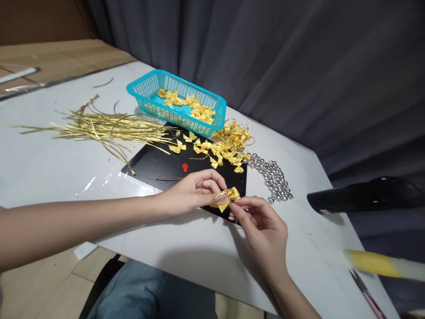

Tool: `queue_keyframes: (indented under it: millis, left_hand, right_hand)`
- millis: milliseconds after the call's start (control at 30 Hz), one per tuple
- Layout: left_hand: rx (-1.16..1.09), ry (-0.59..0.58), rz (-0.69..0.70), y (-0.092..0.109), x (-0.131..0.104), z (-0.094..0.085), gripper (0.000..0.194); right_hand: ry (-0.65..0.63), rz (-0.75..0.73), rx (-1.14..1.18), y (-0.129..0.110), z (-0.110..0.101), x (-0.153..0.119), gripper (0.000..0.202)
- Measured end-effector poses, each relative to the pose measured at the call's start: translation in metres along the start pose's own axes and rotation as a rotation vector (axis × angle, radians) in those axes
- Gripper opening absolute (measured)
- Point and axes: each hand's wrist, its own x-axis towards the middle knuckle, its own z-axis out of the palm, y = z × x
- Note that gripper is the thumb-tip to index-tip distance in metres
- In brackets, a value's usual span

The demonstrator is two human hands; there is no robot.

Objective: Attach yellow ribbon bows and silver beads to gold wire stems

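Observation:
My left hand (195, 188) pinches a yellow ribbon bow (234, 193) with a loop of gold cord, above the front edge of a black mat (149, 166). At the bow's lower right, the thumb and fingertips of my right hand (260, 221) are closed against it. Whether they also hold something small is hidden. Beyond my hands, loose yellow bows (217, 161) lie across the mat. A small red piece (185, 167) and a short thin cord (169, 179) lie near my left hand.
Behind the mat stands a blue basket (151, 108) holding yellow bows. Gold cords (109, 126) spread at left. Looped bows (235, 133) are heaped beside silver bells (275, 179). At right are a black cylindrical object (348, 198), a yellow-and-white object (375, 263) and scissors (365, 292).

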Motion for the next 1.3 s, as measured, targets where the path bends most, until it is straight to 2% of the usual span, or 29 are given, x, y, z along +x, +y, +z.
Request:
queue_keyframes:
  millis: [133, 433, 667, 900, 1300]
  left_hand:
    - [0.006, -0.002, 0.013, -0.001, 0.001, 0.0, 0.032]
    - [0.021, -0.056, 0.031, -0.004, 0.001, -0.001, 0.029]
    - [0.078, 0.004, 0.074, 0.003, -0.001, 0.004, 0.032]
    - [0.154, 0.018, 0.136, 0.005, -0.001, 0.0, 0.028]
    - [0.188, -0.043, 0.059, 0.001, -0.001, 0.002, 0.026]
  right_hand:
    - [0.013, 0.024, -0.014, -0.001, 0.001, 0.0, 0.013]
    - [0.032, 0.034, 0.03, -0.003, 0.002, -0.003, 0.019]
    - [0.03, 0.057, 0.064, -0.002, 0.001, 0.001, 0.014]
    - [-0.063, 0.061, -0.018, 0.003, -0.004, 0.003, 0.003]
    - [-0.066, 0.089, 0.079, 0.006, 0.0, -0.001, 0.015]
